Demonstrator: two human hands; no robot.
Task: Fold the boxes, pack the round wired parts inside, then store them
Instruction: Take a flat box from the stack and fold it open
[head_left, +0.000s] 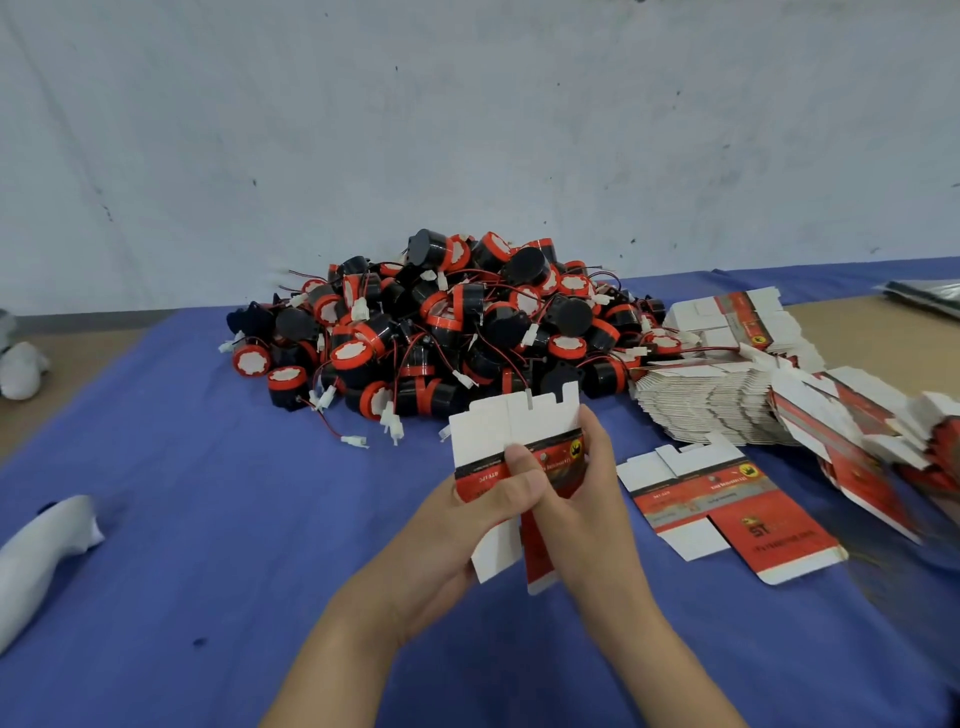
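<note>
**Counter** (208, 519), draped in blue cloth, seen from above. Along the middle of its far edge lies the heap of round wired parts (441, 332), black and red drums whose thin leads and white plugs are tangled together. Toward the far right corner, touching the heap, is a slumped stack of flat box blanks (717, 410). Nearer the right edge a single loose blank (727, 504) lies printed side up.

Over the counter's middle, just in front of the heap, both hands hold the box blank in work (514, 436) with its white flaps upward. The left hand (488, 514) pinches it, thumb pressed on the red printed band. The right hand (587, 483) grips the right edge, fingers wrapped round the card.

The step in hand appears to be opening the blank into a sleeve; how far it has opened cannot be told from this angle. Done well, the two opposite creases are pushed toward each other until the sleeve squares up. The lower flaps are then tucked before any part goes in.
</note>
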